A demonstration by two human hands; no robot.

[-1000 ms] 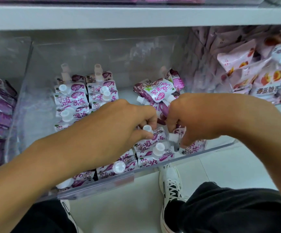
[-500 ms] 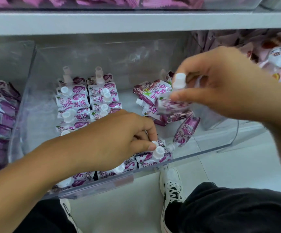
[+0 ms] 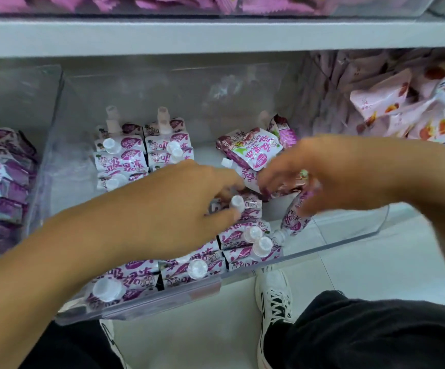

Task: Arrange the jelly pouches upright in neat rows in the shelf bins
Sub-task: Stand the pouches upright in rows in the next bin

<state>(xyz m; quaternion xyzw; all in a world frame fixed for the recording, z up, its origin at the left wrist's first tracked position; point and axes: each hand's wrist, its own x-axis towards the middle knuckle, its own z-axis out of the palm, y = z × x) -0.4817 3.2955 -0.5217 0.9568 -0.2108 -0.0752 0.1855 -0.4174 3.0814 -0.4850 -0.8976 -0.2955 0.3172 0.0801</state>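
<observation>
Over a clear bin (image 3: 349,237) of purple jelly pouches (image 3: 120,155), the left hand (image 3: 168,209) pinches a white-capped pouch (image 3: 238,206) (right hand (image 3: 319,174) blurred, grip unclear).

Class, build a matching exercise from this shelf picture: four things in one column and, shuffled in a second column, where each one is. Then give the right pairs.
Things:
1. upright purple pouch rows
2. loose pile of pouches
3. peach-print packets
4. white sneaker

Places:
A. on the floor below the bin
B. in the neighbouring bin to the right
C. at the clear bin's back left
D. lying flat at the clear bin's back right

Pairs: 1-C, 2-D, 3-B, 4-A
</observation>
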